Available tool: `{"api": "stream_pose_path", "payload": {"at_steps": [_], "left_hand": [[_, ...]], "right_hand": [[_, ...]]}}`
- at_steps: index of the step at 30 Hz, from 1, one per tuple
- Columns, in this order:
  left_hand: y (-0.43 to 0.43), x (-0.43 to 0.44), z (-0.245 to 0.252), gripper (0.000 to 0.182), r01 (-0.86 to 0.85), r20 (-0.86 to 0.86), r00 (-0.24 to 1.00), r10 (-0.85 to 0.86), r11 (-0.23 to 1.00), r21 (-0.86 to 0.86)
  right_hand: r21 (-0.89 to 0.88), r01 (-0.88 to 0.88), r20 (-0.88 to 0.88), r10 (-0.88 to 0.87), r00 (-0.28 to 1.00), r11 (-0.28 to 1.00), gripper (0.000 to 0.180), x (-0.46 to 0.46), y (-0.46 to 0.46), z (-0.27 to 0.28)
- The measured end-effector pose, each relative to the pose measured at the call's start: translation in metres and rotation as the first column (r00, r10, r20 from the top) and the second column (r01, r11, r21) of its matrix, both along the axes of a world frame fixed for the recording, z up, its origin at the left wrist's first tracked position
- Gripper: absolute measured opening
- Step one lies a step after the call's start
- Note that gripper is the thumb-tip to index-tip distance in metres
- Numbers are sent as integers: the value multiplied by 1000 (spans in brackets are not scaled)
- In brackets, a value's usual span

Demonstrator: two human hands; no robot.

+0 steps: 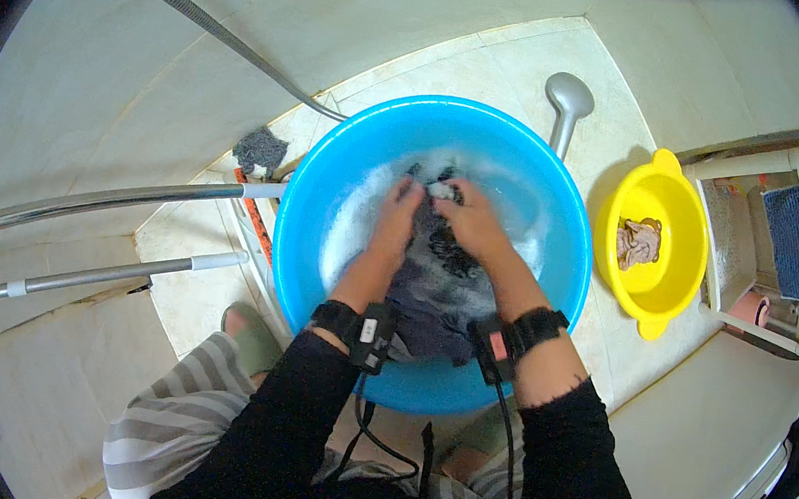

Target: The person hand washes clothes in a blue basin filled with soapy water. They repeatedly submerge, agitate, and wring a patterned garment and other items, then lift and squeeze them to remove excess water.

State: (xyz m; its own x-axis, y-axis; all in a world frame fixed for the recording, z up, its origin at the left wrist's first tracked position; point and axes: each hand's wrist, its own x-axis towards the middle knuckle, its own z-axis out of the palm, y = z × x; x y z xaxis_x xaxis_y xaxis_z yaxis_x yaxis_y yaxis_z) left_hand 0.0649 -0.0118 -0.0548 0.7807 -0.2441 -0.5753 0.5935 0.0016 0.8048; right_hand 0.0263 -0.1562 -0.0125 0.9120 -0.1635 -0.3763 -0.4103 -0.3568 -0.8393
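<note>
A big round blue plastic basin [354,130] stands before me with soapy water and white foam [348,235] in it. Dark cloth [434,333] lies in the water, bunched on the side nearest me. Over the middle of the basin, my left hand [396,219] and my right hand [475,218] grip part of this dark cloth between them, close together. Foam clings by the right fingers. The hands are slightly blurred, and some fingertips are hidden by cloth and suds.
A silver shower head [569,98] lies on the tiled floor behind the basin. To the right is a yellow basin [691,250] holding a brownish cloth [639,243], beside a white shelf rack [759,331]. At left are metal poles [125,202] and a grey hose [210,24].
</note>
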Motion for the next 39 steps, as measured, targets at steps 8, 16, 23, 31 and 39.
{"api": "stream_pose_path", "payload": {"at_steps": [8, 16, 23, 31, 39], "left_hand": [[17, -4, 35, 41, -231, -332, 943, 18, 754, -615], [12, -16, 42, 39, -319, -397, 914, 77, 739, -593], [-4, -17, 39, 27, -332, -158, 942, 297, 745, -579], [-21, -24, 109, 28, -255, 50, 962, 268, 949, -185], [21, 37, 109, 23, -186, 2, 964, 267, 678, -711]], "right_hand": [[256, -349, 259, 284, 923, 901, 26, -42, 30, 58], [-365, -244, 464, 403, 789, 898, 38, -64, 53, 65], [-379, -33, 288, 151, 946, 925, 34, -24, 55, 62], [216, 127, -37, -122, 992, 968, 60, -10, -25, 21], [642, 48, -328, 217, 919, 765, 79, -65, -76, 78]]}}
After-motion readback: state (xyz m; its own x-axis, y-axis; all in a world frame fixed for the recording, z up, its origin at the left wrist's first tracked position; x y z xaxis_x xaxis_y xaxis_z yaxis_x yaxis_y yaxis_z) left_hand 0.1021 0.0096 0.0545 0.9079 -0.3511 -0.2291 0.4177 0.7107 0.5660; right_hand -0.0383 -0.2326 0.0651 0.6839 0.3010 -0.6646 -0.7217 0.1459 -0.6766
